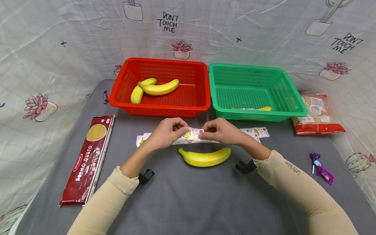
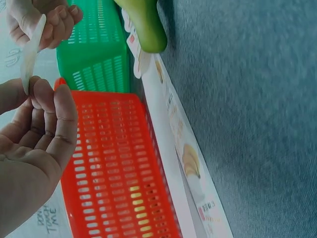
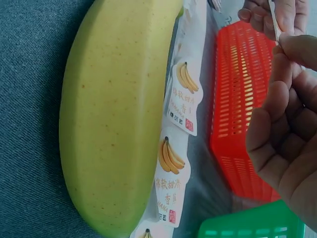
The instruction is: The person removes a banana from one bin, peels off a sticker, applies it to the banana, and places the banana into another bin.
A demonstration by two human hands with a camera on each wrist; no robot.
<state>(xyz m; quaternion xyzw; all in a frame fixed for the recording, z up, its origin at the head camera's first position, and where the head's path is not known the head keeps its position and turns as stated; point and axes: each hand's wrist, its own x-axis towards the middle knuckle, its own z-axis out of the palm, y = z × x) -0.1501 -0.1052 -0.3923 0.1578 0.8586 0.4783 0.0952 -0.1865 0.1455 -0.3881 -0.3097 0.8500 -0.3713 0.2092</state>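
Note:
Between thumb and fingers, my left hand (image 1: 168, 133) pinches one end of a small white banana label (image 1: 193, 134). The other end is pinched by my right hand (image 1: 224, 131), so the label is held up between them, seen nearly edge-on in the left wrist view. Below the hands, strips of printed banana labels (image 1: 255, 131) lie across the table, partly hidden by the hands. A yellow banana (image 1: 205, 158) with greenish ends lies on the table just in front of these strips, closer to the body.
Behind the hands stand a red basket (image 1: 160, 109) with two bananas (image 1: 161, 88) and a green basket (image 1: 249, 115) holding a banana (image 1: 265, 108). A red spaghetti pack (image 1: 88, 160) lies at left. A red-and-clear food bag (image 1: 317, 114) and wrapped candies (image 1: 324, 175) lie at right.

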